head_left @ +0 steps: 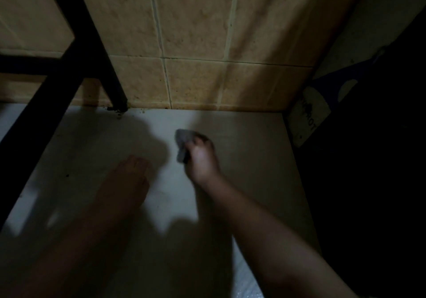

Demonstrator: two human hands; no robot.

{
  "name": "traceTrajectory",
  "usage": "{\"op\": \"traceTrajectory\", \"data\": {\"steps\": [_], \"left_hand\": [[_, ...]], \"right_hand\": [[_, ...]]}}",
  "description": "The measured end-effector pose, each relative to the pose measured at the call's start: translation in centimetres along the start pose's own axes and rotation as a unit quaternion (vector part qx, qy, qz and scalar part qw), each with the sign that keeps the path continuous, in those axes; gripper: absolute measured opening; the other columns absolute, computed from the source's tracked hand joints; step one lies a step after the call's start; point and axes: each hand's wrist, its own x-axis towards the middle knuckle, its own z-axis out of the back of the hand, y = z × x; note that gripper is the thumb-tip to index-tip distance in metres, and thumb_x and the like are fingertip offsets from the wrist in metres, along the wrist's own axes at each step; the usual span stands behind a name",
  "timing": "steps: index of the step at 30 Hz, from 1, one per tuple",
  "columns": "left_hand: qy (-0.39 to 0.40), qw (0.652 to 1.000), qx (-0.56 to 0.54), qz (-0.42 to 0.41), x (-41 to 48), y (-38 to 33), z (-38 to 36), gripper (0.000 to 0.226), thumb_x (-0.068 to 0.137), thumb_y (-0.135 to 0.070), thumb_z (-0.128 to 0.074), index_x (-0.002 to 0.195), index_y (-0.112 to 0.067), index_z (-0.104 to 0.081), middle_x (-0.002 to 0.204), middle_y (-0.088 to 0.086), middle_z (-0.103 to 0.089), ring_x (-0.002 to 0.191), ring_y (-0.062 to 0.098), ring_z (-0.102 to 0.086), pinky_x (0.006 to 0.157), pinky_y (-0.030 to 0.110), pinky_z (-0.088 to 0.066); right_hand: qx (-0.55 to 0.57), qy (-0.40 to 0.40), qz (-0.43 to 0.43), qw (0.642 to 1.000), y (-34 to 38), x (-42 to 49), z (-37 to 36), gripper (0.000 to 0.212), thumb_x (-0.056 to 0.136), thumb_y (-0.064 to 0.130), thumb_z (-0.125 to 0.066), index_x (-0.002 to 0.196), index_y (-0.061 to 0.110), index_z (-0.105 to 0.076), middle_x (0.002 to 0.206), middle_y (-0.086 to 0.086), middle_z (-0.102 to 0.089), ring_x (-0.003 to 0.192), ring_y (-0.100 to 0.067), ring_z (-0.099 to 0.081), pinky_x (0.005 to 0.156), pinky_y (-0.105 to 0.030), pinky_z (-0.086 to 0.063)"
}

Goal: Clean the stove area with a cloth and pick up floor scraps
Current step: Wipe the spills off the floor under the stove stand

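Note:
In the head view, my right hand (200,157) grips a small grey cloth (183,140) just above or on the pale floor (249,150), near the base of the tiled wall. The cloth bunches out past my fingers toward the wall. My left hand (129,178) lies flat with straight fingers over the floor, left of the cloth; it is blurred and in shadow. Dark scraps (118,113) lie around the foot of a black metal leg (118,103) where floor meets wall.
Beige wall tiles (196,21) rise behind the floor. A black frame (41,118) slants across the left. At the right, a dark object with a white label (307,118) leans against the wall corner; beyond it everything is black. A small dark speck (67,175) lies on the floor.

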Motion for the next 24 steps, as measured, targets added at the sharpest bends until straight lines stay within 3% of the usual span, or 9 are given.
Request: {"op": "traceTrajectory", "data": {"steps": [2, 5, 9, 12, 15, 17, 20, 22, 24], "left_hand": [[0.001, 1.0, -0.015, 0.025, -0.2, -0.5, 0.0, 0.041, 0.087, -0.005, -0.059, 0.128, -0.003, -0.054, 0.133, 0.021, -0.051, 0.122, 0.038, -0.047, 0.102, 0.044, -0.035], [0.024, 0.999, -0.018, 0.044, -0.7, -1.1, 0.2, 0.044, 0.094, -0.014, -0.049, 0.137, -0.013, -0.045, 0.142, 0.01, -0.042, 0.129, 0.028, -0.039, 0.105, 0.035, -0.03], [0.052, 0.997, -0.041, 0.045, -1.6, -0.9, -0.3, 0.045, 0.089, -0.021, -0.041, 0.129, -0.005, -0.052, 0.133, 0.018, -0.05, 0.122, 0.033, -0.046, 0.102, 0.037, -0.032], [0.014, 0.997, -0.062, 0.031, -2.4, -1.0, -1.0, 0.029, 0.084, -0.008, -0.052, 0.112, -0.005, -0.063, 0.112, 0.02, -0.061, 0.104, 0.036, -0.058, 0.092, 0.042, -0.045], [-0.014, 0.997, -0.079, 0.011, -3.2, -1.1, -1.8, 0.026, 0.073, 0.001, -0.054, 0.095, -0.001, -0.068, 0.092, 0.023, -0.066, 0.086, 0.041, -0.065, 0.079, 0.05, -0.054], [-0.006, 0.998, -0.064, -0.023, -4.0, -1.4, -1.7, 0.029, 0.073, -0.006, -0.048, 0.094, -0.002, -0.067, 0.089, 0.02, -0.064, 0.08, 0.039, -0.064, 0.073, 0.046, -0.056], [-0.027, 0.997, -0.049, -0.058, -5.6, -1.9, -2.1, 0.031, 0.073, -0.009, -0.044, 0.096, -0.005, -0.064, 0.092, 0.015, -0.062, 0.083, 0.037, -0.061, 0.073, 0.041, -0.055], [-0.035, 0.995, -0.054, -0.072, -6.9, -2.2, -2.4, 0.026, 0.072, -0.002, -0.051, 0.095, -0.005, -0.063, 0.094, 0.015, -0.061, 0.087, 0.037, -0.06, 0.076, 0.041, -0.054], [-0.03, 0.995, -0.065, -0.071, -8.1, -2.0, -2.3, 0.029, 0.069, 0.007, -0.06, 0.095, -0.004, -0.064, 0.094, 0.016, -0.061, 0.087, 0.037, -0.061, 0.077, 0.04, -0.053]], "right_hand": [[-0.033, 0.044, 0.039, 0.998, 1.9, -1.5, -1.1, 0.05, 0.087, 0.009, -0.05, 0.136, 0.011, -0.043, 0.137, -0.015, -0.042, 0.121, -0.039, -0.036, 0.104, -0.044, -0.035], [-0.053, 0.074, 0.083, 0.992, 1.9, -3.8, -1.4, 0.05, 0.088, 0.009, -0.049, 0.137, 0.012, -0.042, 0.143, -0.014, -0.036, 0.123, -0.038, -0.034, 0.103, -0.044, -0.037], [-0.014, 0.086, 0.103, 0.991, -0.3, -7.0, -0.4, 0.044, 0.089, 0.008, -0.048, 0.133, 0.015, -0.048, 0.145, -0.013, -0.037, 0.121, -0.04, -0.037, 0.104, -0.043, -0.038], [0.045, 0.048, 0.048, 0.997, -2.8, -9.5, 1.3, 0.039, 0.087, 0.005, -0.051, 0.125, 0.011, -0.058, 0.139, -0.015, -0.046, 0.125, -0.035, -0.041, 0.106, -0.037, -0.035], [0.098, -0.05, -0.025, 0.994, -6.3, -12.4, 4.1, 0.034, 0.079, -0.009, -0.055, 0.11, -0.001, -0.066, 0.126, -0.022, -0.057, 0.122, -0.027, -0.051, 0.107, -0.016, -0.025], [0.126, -0.117, -0.099, 0.98, -8.5, -15.0, 6.0, 0.036, 0.077, -0.019, -0.053, 0.109, -0.006, -0.065, 0.126, -0.025, -0.056, 0.122, -0.017, -0.049, 0.102, -0.003, -0.023], [0.11, -0.171, -0.18, 0.962, -10.4, -18.3, 6.7, 0.04, 0.082, -0.019, -0.05, 0.118, -0.006, -0.06, 0.132, -0.023, -0.052, 0.118, -0.027, -0.05, 0.089, 0.011, -0.021], [0.074, -0.165, -0.2, 0.963, -10.7, -18.9, 5.7, 0.041, 0.085, -0.011, -0.05, 0.124, 0.001, -0.058, 0.138, -0.017, -0.049, 0.123, -0.031, -0.048, 0.1, 0.001, -0.026], [0.021, -0.121, -0.246, 0.962, -10.0, -19.0, 4.4, 0.043, 0.089, 0.001, -0.05, 0.13, 0.01, -0.054, 0.144, -0.013, -0.043, 0.132, -0.032, -0.039, 0.113, -0.029, -0.028]]}}
